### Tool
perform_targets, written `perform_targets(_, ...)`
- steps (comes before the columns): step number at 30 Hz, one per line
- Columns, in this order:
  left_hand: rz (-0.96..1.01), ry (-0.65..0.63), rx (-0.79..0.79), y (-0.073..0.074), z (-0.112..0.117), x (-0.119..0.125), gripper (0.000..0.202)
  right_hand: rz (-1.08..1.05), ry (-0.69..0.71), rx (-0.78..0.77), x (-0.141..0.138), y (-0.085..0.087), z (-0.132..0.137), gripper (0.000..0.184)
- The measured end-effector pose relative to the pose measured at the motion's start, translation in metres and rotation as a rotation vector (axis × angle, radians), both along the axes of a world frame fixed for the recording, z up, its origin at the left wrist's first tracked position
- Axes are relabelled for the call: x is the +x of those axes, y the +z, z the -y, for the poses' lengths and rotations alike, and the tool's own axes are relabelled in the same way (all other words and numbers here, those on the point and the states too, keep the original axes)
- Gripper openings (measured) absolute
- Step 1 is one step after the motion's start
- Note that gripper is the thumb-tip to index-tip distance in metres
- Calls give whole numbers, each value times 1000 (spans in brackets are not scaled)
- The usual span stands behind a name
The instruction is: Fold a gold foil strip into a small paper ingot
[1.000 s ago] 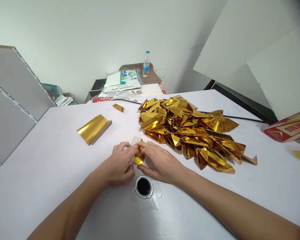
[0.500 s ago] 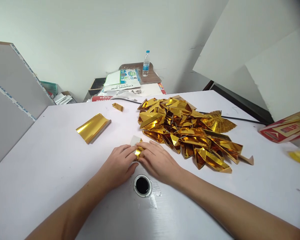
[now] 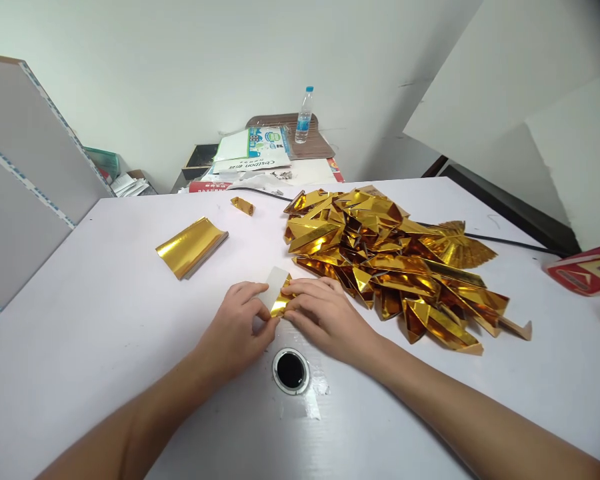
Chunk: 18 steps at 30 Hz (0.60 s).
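Note:
Between my hands on the white table (image 3: pixel 105 320) lies a sheet of gold foil paper (image 3: pixel 281 305), partly folded, its pale back showing at the upper left. My left hand (image 3: pixel 240 327) grips the sheet's near corner between thumb and fingers. From the other side, my right hand (image 3: pixel 325 313) has its fingertips closed on the gold fold at the right edge. A stack of flat gold sheets (image 3: pixel 193 247) rests to the far left. On the right is a big heap of folded gold paper pieces (image 3: pixel 375 253), and one small folded piece (image 3: pixel 243 206) lies apart near the back edge.
A round black-centred disc (image 3: pixel 291 371) is set in the table in front of me, with clear tape beside it. Behind the table stand a water bottle (image 3: pixel 304 117) and papers. A red and yellow package (image 3: pixel 585 270) sits at the right; a black cable (image 3: pixel 515 244) runs behind the heap.
My left fingers have drawn back from over the sheet to its near corner, so more of its pale back and gold fold shows. The view has shifted slightly.

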<state>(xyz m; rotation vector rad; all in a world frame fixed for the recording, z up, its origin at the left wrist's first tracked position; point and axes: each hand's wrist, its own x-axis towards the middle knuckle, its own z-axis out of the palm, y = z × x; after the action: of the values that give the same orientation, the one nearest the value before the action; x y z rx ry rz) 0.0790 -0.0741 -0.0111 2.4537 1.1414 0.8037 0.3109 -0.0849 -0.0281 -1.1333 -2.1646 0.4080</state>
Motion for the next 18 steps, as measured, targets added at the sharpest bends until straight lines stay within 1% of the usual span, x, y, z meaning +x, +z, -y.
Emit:
perform_targets(4, -48, 56, -72, 0, -2, 2, 25, 3, -40, -3, -2, 1, 1, 16)
perform_targets(7, -69, 82, -95, -1, -3, 5, 26, 7, -55, 45, -4, 1, 1, 14)
perform_targets(9, -77, 99, -95, -2, -3, 8, 26, 23, -39, 97, -4, 2, 2, 13)
perform_targets(14, -82, 147, -90, -7, -5, 12, 27, 101, 39, 252, -2, -1, 1, 21)
perform_targets(18, -68, 117, -26, -8, -7, 7, 22, 107, 29, 301, 0, -4, 0, 20)
